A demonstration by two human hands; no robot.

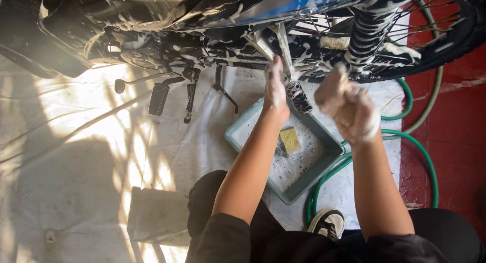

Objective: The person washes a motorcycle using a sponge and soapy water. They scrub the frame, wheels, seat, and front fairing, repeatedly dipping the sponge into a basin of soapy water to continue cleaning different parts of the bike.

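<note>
White soap foam is coating both hands, which are reaching forward with arms stretched toward the underside of a sudsy motorcycle (202,20). The left hand (275,88) is rising with fingers straight and pressed together, flat and open, holding nothing and nearly touching a frame strut by the rear footpeg. The right hand (348,108) is curling into a loose fist, well apart from the left; whether anything is inside the fist I cannot tell. One grey-green tray (243,131) is lying on the white sheet below the hands, holding soapy water and one yellow sponge (290,139). One green hose (428,162) is looping around the tray's right side. One dark shoe (328,223) is showing beside it.
</note>
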